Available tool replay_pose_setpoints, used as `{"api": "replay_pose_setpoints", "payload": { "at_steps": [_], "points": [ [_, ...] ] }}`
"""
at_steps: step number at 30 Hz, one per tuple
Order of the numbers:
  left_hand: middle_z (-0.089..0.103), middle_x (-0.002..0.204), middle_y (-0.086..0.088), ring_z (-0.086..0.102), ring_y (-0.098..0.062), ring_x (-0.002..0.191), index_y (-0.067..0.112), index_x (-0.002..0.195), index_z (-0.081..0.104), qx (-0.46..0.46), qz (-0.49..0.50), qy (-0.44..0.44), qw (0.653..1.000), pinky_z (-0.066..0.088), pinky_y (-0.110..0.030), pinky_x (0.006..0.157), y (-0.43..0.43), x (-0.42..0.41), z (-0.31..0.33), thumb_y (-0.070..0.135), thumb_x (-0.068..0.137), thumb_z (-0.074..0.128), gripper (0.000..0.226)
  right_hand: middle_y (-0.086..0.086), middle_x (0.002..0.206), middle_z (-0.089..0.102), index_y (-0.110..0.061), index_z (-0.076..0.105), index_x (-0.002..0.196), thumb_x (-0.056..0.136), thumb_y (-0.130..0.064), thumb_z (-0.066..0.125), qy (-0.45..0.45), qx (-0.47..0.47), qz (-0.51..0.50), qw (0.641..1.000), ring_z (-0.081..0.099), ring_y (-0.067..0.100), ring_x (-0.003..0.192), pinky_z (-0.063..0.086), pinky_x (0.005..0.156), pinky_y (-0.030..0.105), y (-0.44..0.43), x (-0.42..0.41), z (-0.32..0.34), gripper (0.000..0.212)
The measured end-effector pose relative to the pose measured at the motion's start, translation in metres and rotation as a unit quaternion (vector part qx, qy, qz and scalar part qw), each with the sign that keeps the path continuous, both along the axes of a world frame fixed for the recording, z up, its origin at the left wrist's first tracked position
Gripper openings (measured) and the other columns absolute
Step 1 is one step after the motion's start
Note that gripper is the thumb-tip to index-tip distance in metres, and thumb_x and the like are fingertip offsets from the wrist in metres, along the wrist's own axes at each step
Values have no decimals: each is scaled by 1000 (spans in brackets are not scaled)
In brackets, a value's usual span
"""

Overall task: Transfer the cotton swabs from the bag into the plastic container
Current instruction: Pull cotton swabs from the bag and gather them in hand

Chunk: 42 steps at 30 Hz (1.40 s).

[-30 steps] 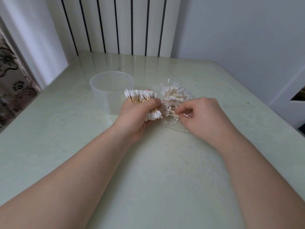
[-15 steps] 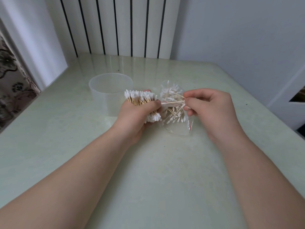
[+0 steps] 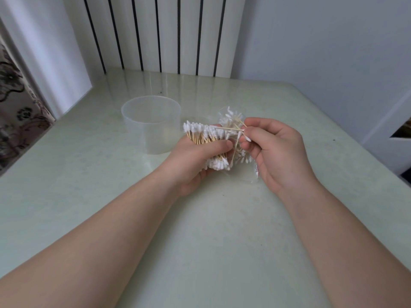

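Observation:
My left hand [image 3: 195, 161] grips a thick bundle of cotton swabs [image 3: 204, 135] with wooden stems and white tips, held just above the table. My right hand [image 3: 275, 150] pinches a few loose swabs [image 3: 231, 129] between thumb and fingers, their stems touching the bundle. Behind and below both hands lies the clear plastic bag [image 3: 251, 174] with more swabs inside, partly hidden by the fingers. The round translucent plastic container [image 3: 151, 123] stands upright and open just left of the bundle.
The pale green table [image 3: 200, 230] runs to a white radiator with dark gaps [image 3: 160, 34] at the back and a wall on the right. A patterned curtain [image 3: 13, 103] hangs past the table's left edge.
My right hand rose from the bag with a few swabs pinched and brought them against the bundle in my left hand. The left hand stayed nearly in place.

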<state>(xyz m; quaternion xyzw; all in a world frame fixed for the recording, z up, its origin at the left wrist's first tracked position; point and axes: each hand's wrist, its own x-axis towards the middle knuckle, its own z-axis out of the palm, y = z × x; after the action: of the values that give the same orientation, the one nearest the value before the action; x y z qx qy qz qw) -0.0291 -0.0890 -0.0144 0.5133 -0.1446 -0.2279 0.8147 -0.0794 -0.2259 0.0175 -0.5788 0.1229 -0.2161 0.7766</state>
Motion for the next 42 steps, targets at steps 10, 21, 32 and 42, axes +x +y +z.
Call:
{"api": "replay_pose_setpoints", "payload": {
  "at_steps": [10, 21, 32, 42],
  "points": [
    [74, 94, -11, 73, -21, 83, -4, 117, 68, 42, 21, -30, 998, 56, -27, 65, -3, -6, 1, -9, 87, 67, 31, 5, 69, 66, 0, 69, 89, 88, 13, 62, 0, 41, 41, 998, 63, 17, 65, 55, 65, 20, 3, 3, -5, 15],
    [69, 83, -11, 67, -17, 70, 6, 102, 66, -12, 45, 85, 995, 62, -39, 75, -2, -4, 8, -2, 89, 68, 16, 8, 80, 60, -4, 62, 90, 90, 13, 55, -47, 210, 68, 974, 60, 14, 63, 48, 55, 16, -7, 1, 6, 18],
    [67, 78, -7, 68, -10, 66, 4, 86, 67, -120, -29, 187, 975, 59, -22, 61, 2, -4, 15, 8, 77, 69, 10, 18, 84, 65, -2, 62, 91, 90, 14, 53, 14, 137, 116, 984, 60, 21, 71, 50, 55, 18, 6, 1, -3, 19],
    [69, 80, -4, 67, -12, 65, 11, 105, 69, -3, 31, 115, 993, 57, -23, 58, 0, -7, 11, 11, 92, 65, 14, 9, 69, 66, -4, 67, 91, 90, 13, 59, 49, 47, 128, 990, 65, 15, 61, 51, 51, 21, 12, -5, -3, 18]
  ]
}}
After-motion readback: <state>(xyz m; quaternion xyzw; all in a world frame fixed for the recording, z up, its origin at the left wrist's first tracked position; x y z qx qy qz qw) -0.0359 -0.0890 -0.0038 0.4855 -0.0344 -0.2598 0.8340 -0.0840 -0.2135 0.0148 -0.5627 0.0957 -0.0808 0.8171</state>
